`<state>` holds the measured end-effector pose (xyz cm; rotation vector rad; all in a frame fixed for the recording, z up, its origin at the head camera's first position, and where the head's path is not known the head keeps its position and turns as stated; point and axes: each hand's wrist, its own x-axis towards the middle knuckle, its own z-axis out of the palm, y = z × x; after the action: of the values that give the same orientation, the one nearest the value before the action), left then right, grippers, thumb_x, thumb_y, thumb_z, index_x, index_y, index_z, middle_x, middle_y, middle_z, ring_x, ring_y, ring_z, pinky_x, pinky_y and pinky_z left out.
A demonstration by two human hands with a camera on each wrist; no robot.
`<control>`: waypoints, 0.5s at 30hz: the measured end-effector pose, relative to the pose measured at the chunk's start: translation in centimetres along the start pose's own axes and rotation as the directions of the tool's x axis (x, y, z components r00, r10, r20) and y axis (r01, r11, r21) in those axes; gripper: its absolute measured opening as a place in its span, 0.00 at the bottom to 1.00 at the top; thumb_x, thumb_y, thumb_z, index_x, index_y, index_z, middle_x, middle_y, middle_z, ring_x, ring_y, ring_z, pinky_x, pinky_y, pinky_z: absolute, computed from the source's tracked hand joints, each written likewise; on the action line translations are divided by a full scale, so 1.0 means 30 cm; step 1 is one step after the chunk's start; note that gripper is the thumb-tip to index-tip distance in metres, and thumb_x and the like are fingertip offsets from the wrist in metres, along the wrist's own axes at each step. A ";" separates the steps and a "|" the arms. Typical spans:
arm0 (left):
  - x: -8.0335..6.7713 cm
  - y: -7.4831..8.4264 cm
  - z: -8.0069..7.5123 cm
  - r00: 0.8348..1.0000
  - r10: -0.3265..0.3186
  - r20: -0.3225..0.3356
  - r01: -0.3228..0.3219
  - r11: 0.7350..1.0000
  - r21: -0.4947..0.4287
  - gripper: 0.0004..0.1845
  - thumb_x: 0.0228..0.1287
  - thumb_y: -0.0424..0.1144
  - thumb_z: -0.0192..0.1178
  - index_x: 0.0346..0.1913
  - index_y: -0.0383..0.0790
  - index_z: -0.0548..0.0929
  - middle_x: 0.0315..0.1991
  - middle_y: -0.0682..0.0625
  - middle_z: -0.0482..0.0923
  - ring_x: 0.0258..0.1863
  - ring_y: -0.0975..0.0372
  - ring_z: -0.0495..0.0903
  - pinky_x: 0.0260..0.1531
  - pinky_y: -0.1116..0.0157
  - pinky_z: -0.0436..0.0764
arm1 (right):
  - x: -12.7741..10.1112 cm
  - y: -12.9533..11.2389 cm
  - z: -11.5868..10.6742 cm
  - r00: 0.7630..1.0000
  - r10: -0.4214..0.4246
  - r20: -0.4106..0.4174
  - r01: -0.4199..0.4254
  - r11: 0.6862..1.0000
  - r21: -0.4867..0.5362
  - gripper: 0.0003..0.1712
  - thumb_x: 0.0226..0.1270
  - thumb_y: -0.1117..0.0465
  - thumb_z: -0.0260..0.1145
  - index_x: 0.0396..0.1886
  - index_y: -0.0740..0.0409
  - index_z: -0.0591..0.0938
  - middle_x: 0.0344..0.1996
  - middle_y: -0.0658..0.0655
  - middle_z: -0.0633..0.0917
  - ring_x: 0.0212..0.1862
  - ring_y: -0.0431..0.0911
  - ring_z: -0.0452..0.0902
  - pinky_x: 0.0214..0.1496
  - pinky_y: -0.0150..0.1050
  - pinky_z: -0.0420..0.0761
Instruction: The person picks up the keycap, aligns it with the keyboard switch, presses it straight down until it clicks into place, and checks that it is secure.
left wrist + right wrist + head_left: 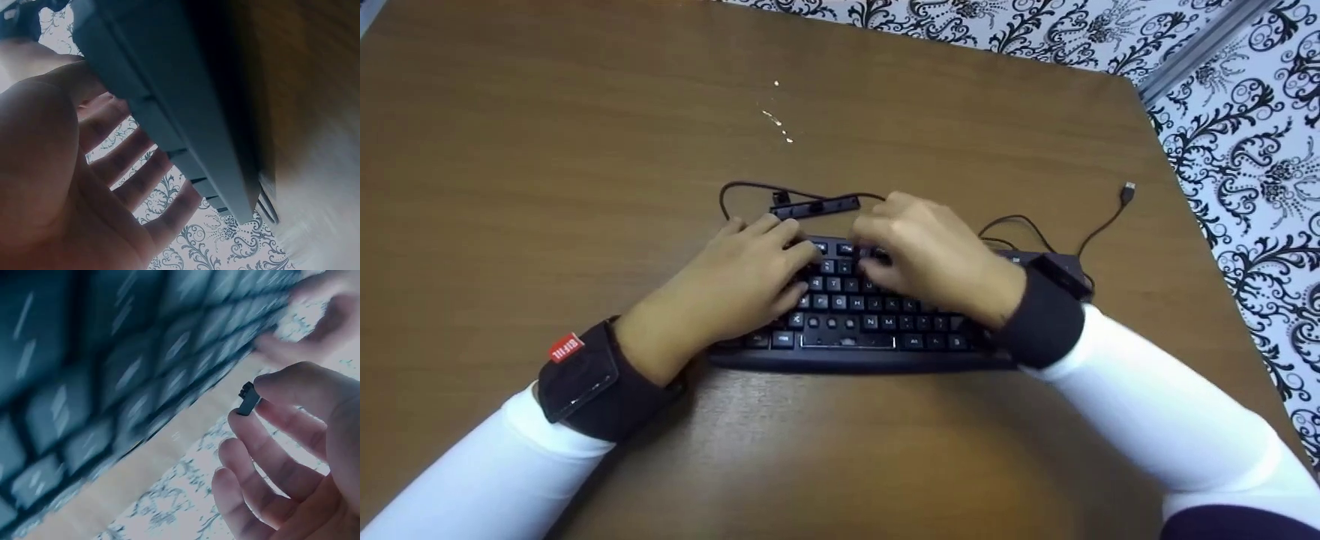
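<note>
A black computer keyboard (pixel 855 363) lies on the table beneath both hands. In its bottom letter row, several key spots (pixel 831 323) show bare switches without caps. My left hand (pixel 746 270) rests over the keyboard's left part, its fingers reaching across the keys; in the left wrist view the fingers (pixel 129 163) look loosely extended, with nothing held. Above the upper middle keys is my right hand (pixel 926 251). Between its thumb and fingertips it pinches a small black keycap (pixel 248 400), seen in the right wrist view; the head view hides this keycap.
Behind the keyboard lies a narrow black bar (pixel 829 205) with small dark pieces by it. A black cable (pixel 757 184) loops there, and a USB plug (pixel 1127 193) lies at the right. Small white specks (pixel 777 121) mark the wooden table (pixel 547 187). Patterned wallpaper (pixel 1237 195) borders it.
</note>
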<state>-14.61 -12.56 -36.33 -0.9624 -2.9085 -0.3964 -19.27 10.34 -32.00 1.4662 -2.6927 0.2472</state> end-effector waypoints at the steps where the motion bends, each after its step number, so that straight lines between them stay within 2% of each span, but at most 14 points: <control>1: 0.000 -0.002 -0.001 1.000 -0.014 0.001 0.014 1.000 0.008 0.19 0.69 0.47 0.60 0.57 0.42 0.80 0.57 0.42 0.77 0.60 0.45 0.75 0.59 0.38 0.74 | -0.006 -0.019 0.003 1.000 -0.021 -0.015 0.021 1.000 -0.001 0.08 0.57 0.64 0.71 0.38 0.57 0.87 0.30 0.55 0.86 0.33 0.49 0.77 0.35 0.41 0.81; 7: -0.002 -0.013 -0.004 0.993 -0.115 0.000 0.115 0.991 0.064 0.22 0.70 0.49 0.58 0.60 0.41 0.78 0.56 0.41 0.78 0.58 0.44 0.77 0.59 0.38 0.74 | -0.026 -0.118 0.040 0.990 -0.139 -0.034 0.139 0.990 -0.002 0.07 0.56 0.64 0.72 0.36 0.57 0.87 0.31 0.54 0.87 0.34 0.48 0.78 0.38 0.40 0.81; 10: -0.002 -0.018 -0.001 0.990 -0.142 -0.001 0.142 0.987 0.071 0.22 0.70 0.50 0.57 0.60 0.41 0.78 0.57 0.40 0.78 0.58 0.43 0.77 0.60 0.37 0.73 | -0.028 -0.149 0.059 0.989 -0.150 -0.005 0.150 0.989 -0.021 0.07 0.57 0.62 0.72 0.36 0.56 0.87 0.31 0.53 0.87 0.35 0.47 0.78 0.40 0.40 0.81; 15: 0.001 -0.022 0.000 0.988 -0.153 0.012 0.151 0.986 0.070 0.23 0.71 0.51 0.56 0.61 0.42 0.77 0.58 0.40 0.78 0.59 0.42 0.77 0.61 0.37 0.72 | -0.026 -0.171 0.080 0.990 -0.141 0.028 0.142 0.989 -0.041 0.06 0.59 0.61 0.71 0.36 0.55 0.87 0.31 0.52 0.86 0.35 0.47 0.76 0.41 0.41 0.79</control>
<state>-15.01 -13.04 -36.47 -0.7413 -2.9996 -0.2938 -14.50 7.85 -33.91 1.6495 -2.5795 0.1620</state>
